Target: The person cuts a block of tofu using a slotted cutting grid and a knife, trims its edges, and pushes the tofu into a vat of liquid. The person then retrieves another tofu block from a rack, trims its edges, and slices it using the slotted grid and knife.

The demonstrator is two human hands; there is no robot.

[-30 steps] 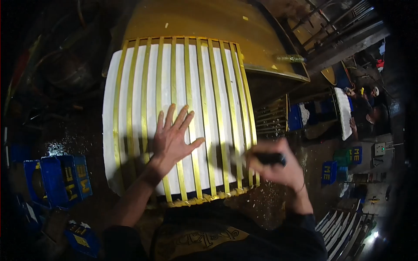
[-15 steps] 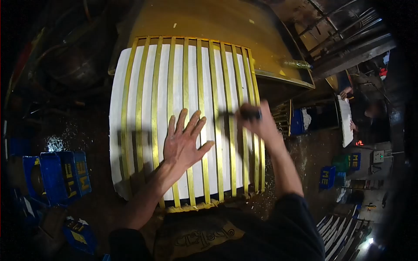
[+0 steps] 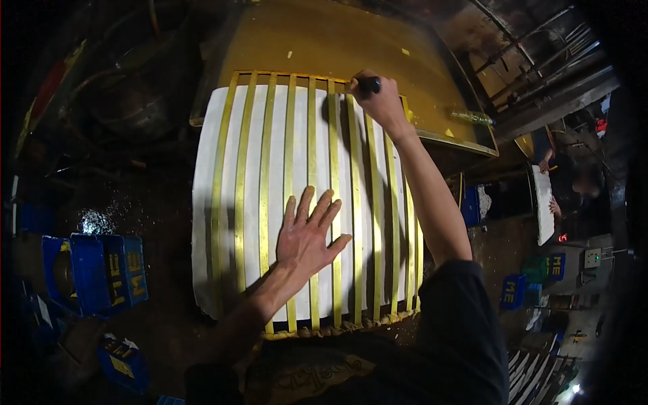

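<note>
A large white slab [image 3: 210, 175] lies beneath a frame of yellow slats [image 3: 312, 155], and strips of white show between the bars. My left hand [image 3: 307, 233] rests flat on the slats near the middle, its fingers spread. At the frame's far end, toward the right, my right hand [image 3: 379, 101] is closed round a black-handled tool [image 3: 369, 85]. Only the handle shows; its working end is hidden, so its exact kind cannot be made out.
Beyond the frame stands a brown metal-edged table [image 3: 324, 34] with small scraps and a clear bottle [image 3: 470, 117] on it. Blue crates [image 3: 94, 277] sit on the floor at left. At far right, another person's hands hold a white slab [image 3: 543, 202].
My right hand has moved away from my body with the tool, from mid-frame to the far end. My left hand stays on the slats. The whole view has shifted slightly.
</note>
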